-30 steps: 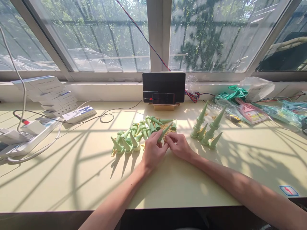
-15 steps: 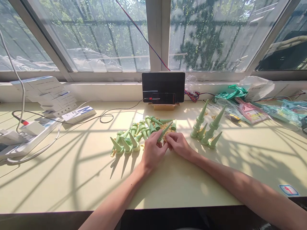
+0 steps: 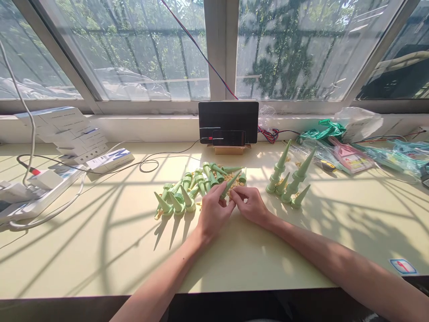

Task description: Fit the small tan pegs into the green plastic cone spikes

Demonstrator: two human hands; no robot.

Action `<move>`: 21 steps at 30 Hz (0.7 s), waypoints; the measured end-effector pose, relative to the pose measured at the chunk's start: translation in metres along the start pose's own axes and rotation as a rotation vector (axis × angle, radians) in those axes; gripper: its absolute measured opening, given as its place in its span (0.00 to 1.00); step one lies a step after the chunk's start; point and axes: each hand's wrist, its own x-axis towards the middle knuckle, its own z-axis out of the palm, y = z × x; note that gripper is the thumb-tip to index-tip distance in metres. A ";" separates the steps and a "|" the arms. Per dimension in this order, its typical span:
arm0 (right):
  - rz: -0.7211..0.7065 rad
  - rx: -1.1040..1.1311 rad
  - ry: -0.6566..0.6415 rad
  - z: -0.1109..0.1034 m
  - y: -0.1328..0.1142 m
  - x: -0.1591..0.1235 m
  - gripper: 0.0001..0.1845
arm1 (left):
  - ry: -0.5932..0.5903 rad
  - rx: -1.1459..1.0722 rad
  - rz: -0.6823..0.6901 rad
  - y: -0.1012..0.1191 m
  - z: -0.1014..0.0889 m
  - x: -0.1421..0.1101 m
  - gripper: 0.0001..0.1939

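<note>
My left hand (image 3: 212,213) is closed round the base of a green plastic cone spike (image 3: 230,183) that points up and to the right. My right hand (image 3: 250,204) meets it fingertip to fingertip at the spike's base, fingers pinched on a small part I cannot make out. Just behind the hands lies a loose pile of green cone spikes (image 3: 194,185) mixed with small yellowish pieces (image 3: 237,181). To the right stand stacked green spikes (image 3: 291,179), upright and nested in tall columns.
A dark screen with a phone on a stand (image 3: 228,123) sits at the window sill. A power strip with cables (image 3: 30,188) and paper boxes (image 3: 72,132) lie at left. Plastic bags and packaged items (image 3: 348,152) crowd the right back of the pale yellow table (image 3: 100,241).
Almost nothing differs; the hands stay together at the spike's base with only slight finger shifts.
</note>
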 end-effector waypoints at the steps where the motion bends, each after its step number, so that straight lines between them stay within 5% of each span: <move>1: -0.009 -0.015 0.005 0.000 0.000 0.000 0.22 | 0.002 0.002 0.004 0.000 0.000 0.000 0.16; 13: 0.169 0.294 -0.132 -0.003 0.002 0.004 0.24 | 0.018 0.003 -0.009 -0.003 0.002 -0.001 0.20; 21: 0.151 0.312 -0.117 -0.001 0.002 0.004 0.24 | 0.037 0.027 -0.019 -0.003 0.002 0.000 0.18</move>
